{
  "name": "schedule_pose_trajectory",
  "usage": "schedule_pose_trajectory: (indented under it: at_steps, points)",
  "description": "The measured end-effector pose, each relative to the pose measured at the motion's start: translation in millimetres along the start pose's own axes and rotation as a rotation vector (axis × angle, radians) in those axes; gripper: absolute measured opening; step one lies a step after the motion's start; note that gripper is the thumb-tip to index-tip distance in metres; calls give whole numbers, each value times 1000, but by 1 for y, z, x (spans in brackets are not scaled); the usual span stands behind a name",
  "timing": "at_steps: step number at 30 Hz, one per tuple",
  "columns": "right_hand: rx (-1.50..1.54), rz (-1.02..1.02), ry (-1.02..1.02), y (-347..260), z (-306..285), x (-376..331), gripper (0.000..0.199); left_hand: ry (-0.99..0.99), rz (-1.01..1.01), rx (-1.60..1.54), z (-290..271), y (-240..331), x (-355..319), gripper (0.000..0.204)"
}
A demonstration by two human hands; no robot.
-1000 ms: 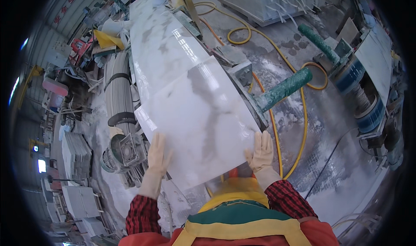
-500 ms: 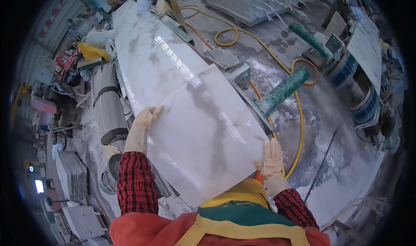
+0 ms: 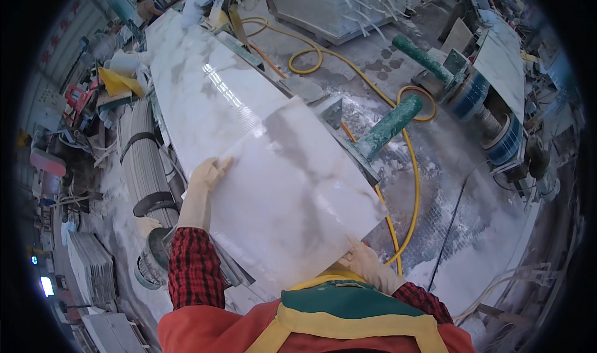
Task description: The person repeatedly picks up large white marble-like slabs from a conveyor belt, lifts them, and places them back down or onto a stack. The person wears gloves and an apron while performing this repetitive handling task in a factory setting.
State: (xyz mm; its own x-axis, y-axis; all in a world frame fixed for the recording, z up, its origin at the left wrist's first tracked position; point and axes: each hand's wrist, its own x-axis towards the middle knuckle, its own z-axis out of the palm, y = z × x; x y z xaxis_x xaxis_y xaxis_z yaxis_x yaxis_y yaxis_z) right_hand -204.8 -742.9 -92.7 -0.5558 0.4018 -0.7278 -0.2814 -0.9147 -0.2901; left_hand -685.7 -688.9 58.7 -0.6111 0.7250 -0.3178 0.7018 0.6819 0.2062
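Observation:
A polished white marble slab (image 3: 292, 179) with grey veins lies slantwise in front of me, overlapping a longer white slab (image 3: 211, 73) that stretches away on the bench. Both my hands wear cream rubber gloves. My left hand (image 3: 206, 182) grips the slab's left edge, its fingertips showing at the rim and the rest partly out of sight. My right hand (image 3: 368, 263) holds the near right edge, close to my body, fingers partly hidden at the rim. A green and yellow apron (image 3: 348, 306) touches the slab's near corner.
Right of the bench, a green roller (image 3: 392, 126) sticks out over the wet floor, where a yellow hose (image 3: 415, 197) curls. At left lies a strapped bundle of grey strips (image 3: 146, 160). Stacked slabs (image 3: 92, 266) stand lower left; a person (image 3: 148, 6) is far off.
My right hand has moved from the slab's right edge down and left to its near edge, its fingers no longer raised. The whole view has shifted slightly.

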Motion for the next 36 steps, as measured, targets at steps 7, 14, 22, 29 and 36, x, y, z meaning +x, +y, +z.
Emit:
schedule_pose_trajectory:
  at_steps: [7,14,22,29,36]
  points:
    - [-21,-97,52,-17,-10,-16,49,194,175,-20,-72,42,-103,48]
    - [-315,-577,47,-108,-89,-19,53,142,378,-939,-53,80,-129,19]
    - [-353,-940,321,-288,-135,-143,51,158,523,-903,38,245,-157,38]
    - [-370,-1053,537,-374,-173,-258,45,-101,346,-996,122,362,-168,46]
    - [-265,-893,728,-403,-237,-265,46,-302,194,-570,132,459,-170,67]
